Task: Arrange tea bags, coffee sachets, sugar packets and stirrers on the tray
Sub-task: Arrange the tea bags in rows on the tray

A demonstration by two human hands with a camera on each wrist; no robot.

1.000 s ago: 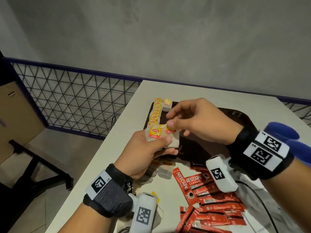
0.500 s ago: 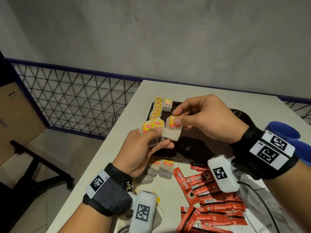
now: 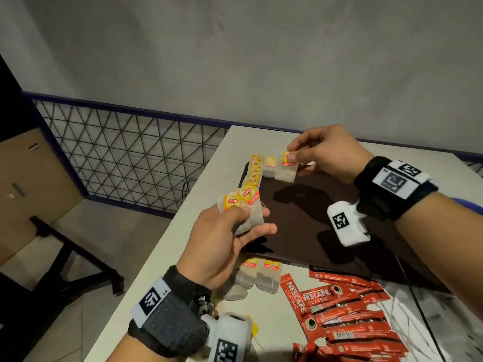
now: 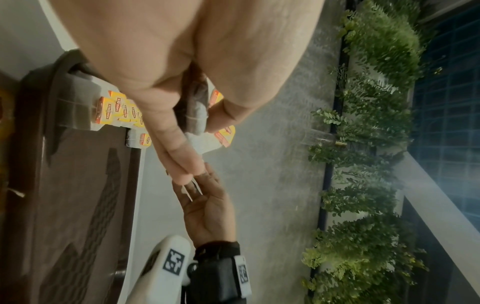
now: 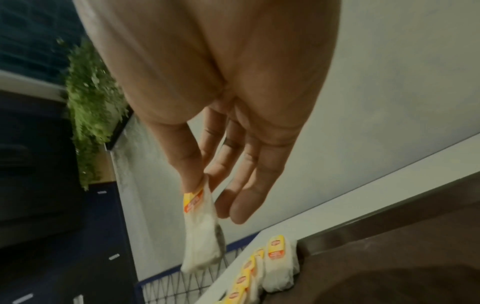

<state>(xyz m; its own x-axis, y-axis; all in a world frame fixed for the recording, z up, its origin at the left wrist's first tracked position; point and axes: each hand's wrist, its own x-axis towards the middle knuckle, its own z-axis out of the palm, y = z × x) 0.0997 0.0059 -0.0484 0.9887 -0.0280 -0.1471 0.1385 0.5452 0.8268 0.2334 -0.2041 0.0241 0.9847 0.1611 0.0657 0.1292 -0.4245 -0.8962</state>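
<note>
My right hand [image 3: 328, 152] pinches one tea bag [image 3: 287, 170] by its tag between thumb and forefinger, other fingers [image 5: 249, 189] loosely extended; the bag hangs over the tray's [image 3: 326, 205] far left corner, just beside a single bag [image 3: 269, 169] that heads the row of tea bags [image 3: 254, 173] along the left edge. My left hand [image 3: 222, 239] grips a small bunch of tea bags [image 3: 243, 205] over the tray's near left edge. On the bench [image 3: 261, 322] lie loose tea bags [image 3: 257, 276] and red coffee sachets [image 3: 345, 317].
</note>
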